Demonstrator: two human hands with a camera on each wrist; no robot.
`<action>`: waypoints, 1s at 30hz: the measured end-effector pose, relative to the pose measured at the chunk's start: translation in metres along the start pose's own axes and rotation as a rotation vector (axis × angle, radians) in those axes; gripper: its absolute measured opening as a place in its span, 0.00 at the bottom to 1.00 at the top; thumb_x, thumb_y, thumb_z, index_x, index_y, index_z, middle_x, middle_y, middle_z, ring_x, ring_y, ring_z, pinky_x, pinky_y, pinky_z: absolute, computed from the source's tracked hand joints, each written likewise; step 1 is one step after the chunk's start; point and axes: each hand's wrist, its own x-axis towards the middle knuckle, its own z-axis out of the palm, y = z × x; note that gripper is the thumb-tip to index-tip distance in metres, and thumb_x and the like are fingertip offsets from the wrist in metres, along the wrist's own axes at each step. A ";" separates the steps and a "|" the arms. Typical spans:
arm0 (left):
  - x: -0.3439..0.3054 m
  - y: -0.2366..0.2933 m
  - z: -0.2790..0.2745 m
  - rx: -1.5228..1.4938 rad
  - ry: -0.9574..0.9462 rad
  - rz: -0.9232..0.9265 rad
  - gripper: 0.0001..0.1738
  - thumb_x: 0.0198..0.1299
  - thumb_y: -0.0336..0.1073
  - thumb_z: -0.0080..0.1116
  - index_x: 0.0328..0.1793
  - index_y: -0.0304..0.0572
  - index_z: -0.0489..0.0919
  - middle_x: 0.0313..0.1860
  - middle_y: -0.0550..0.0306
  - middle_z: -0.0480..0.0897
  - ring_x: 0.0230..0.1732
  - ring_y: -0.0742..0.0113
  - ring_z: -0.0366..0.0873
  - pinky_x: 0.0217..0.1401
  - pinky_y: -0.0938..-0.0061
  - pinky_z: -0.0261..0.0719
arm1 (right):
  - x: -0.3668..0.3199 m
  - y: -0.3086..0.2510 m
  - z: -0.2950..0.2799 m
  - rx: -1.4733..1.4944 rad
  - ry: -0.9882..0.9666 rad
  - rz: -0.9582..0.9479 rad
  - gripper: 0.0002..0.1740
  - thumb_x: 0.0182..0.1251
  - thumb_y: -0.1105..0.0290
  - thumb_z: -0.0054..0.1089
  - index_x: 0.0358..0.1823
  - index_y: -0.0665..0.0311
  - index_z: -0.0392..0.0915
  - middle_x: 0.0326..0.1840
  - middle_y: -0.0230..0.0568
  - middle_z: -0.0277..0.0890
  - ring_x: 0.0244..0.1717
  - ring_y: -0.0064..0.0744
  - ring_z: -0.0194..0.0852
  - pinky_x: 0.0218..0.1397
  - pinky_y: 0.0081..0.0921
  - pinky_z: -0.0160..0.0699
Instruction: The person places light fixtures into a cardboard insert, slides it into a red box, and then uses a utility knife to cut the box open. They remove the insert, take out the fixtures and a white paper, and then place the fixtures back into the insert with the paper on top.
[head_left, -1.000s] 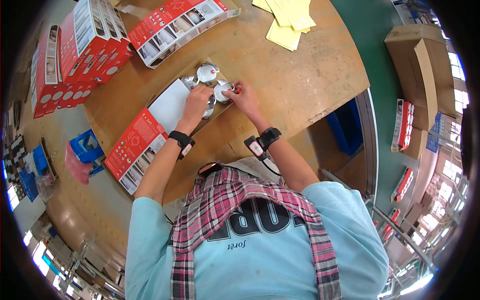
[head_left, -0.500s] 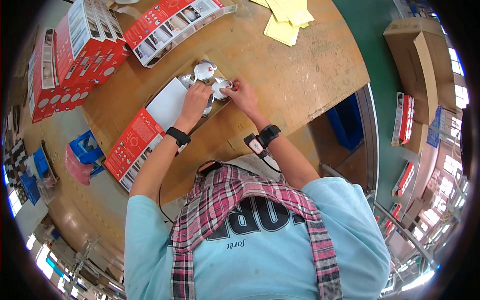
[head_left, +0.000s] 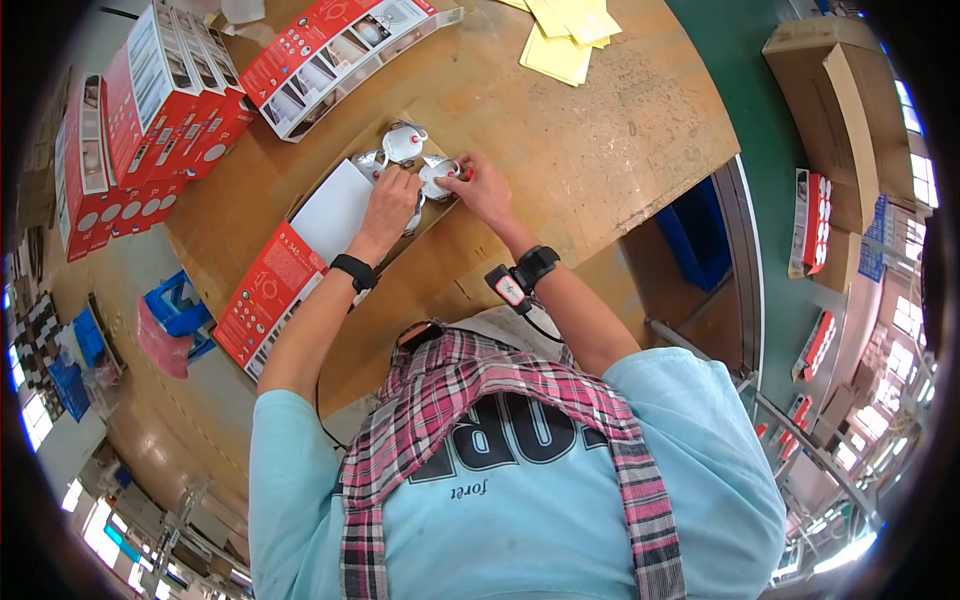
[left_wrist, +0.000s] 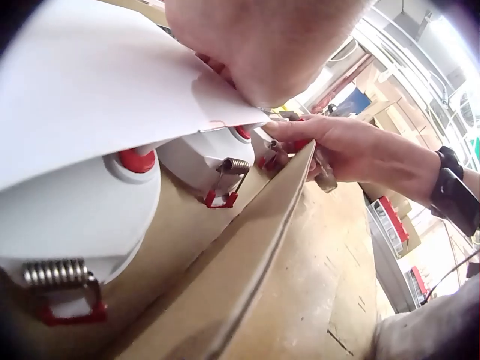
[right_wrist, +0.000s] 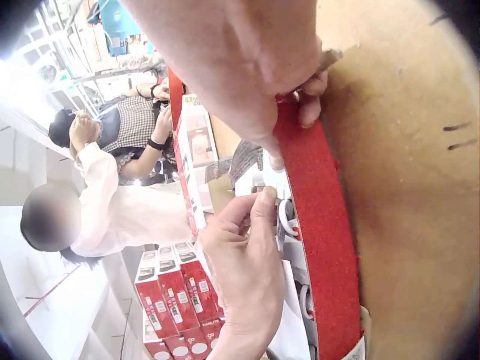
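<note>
White round light fittings with red caps and coiled spring clips sit in a long open carton in the head view. My right hand (head_left: 486,194) pinches the edge of the nearest-right light fitting (head_left: 438,178), its thumb on the white back. My left hand (head_left: 390,212) bends over the row, thumb and index finger pinching at a fitting's small metal part, mostly hidden by the fingers. Another light fitting (head_left: 405,142) lies just beyond. A white sheet (head_left: 332,208) covers the carton's left part, and in the left wrist view a spring clip (left_wrist: 236,166) shows under its edge.
The carton's printed red flap (head_left: 272,285) lies toward the left forearm. Stacked red boxes (head_left: 165,110) stand at the far left, and another printed carton (head_left: 335,60) lies at the back. Yellow sheets (head_left: 565,45) lie beyond. Other people (right_wrist: 97,202) appear across the table.
Both hands stay at the same fittings, with only slight finger movement. The whole head view shifts a little, the table scene drifting left.
</note>
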 end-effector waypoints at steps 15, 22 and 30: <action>0.004 0.007 -0.022 -0.271 0.033 -0.194 0.07 0.57 0.28 0.57 0.41 0.37 0.78 0.34 0.52 0.77 0.42 0.55 0.75 0.45 0.65 0.75 | -0.001 0.000 -0.002 0.000 0.004 -0.002 0.28 0.44 0.49 0.73 0.43 0.57 0.76 0.31 0.37 0.79 0.37 0.39 0.80 0.37 0.37 0.75; -0.019 0.000 -0.079 -0.247 0.213 -0.389 0.16 0.58 0.28 0.59 0.53 0.38 0.77 0.47 0.50 0.79 0.52 0.51 0.74 0.56 0.62 0.72 | -0.003 -0.001 0.001 -0.027 -0.001 -0.007 0.28 0.47 0.48 0.72 0.45 0.56 0.76 0.30 0.38 0.79 0.34 0.40 0.80 0.35 0.37 0.75; -0.093 -0.053 -0.086 0.063 0.141 -0.626 0.24 0.66 0.42 0.52 0.64 0.37 0.69 0.60 0.45 0.71 0.63 0.48 0.66 0.69 0.55 0.59 | 0.005 0.019 0.007 0.168 -0.068 -0.055 0.25 0.52 0.55 0.72 0.45 0.64 0.75 0.27 0.39 0.77 0.27 0.30 0.78 0.31 0.30 0.73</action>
